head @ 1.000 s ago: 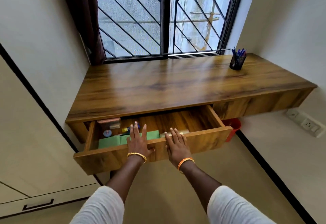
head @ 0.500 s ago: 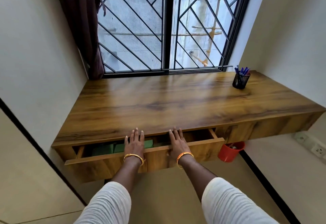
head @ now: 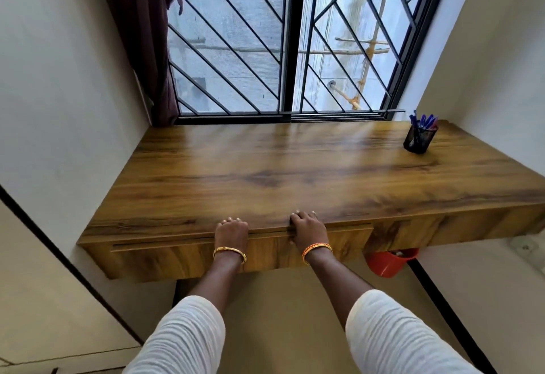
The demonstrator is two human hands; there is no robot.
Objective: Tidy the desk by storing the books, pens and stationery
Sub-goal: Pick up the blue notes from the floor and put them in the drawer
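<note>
From the head camera, my left hand (head: pixel 231 231) and right hand (head: pixel 308 227) press on the top edge of the wide wooden drawer front (head: pixel 182 258), low in the centre of the frame. The fingers (head: pixel 303 215) curl over that edge onto the glossy wood-grain desk (head: pixel 295 167), holding nothing loose. The drawer sits nearly flush; only a thin dark gap shows. It looks rigid and fairly heavy, best pushed square with both palms. At the upper right stands the black mesh pen cup (head: pixel 419 139) with blue pens (head: pixel 424 121), light and tippable, best gripped round its wall. A red bucket (head: pixel 389 263) sits below.
</note>
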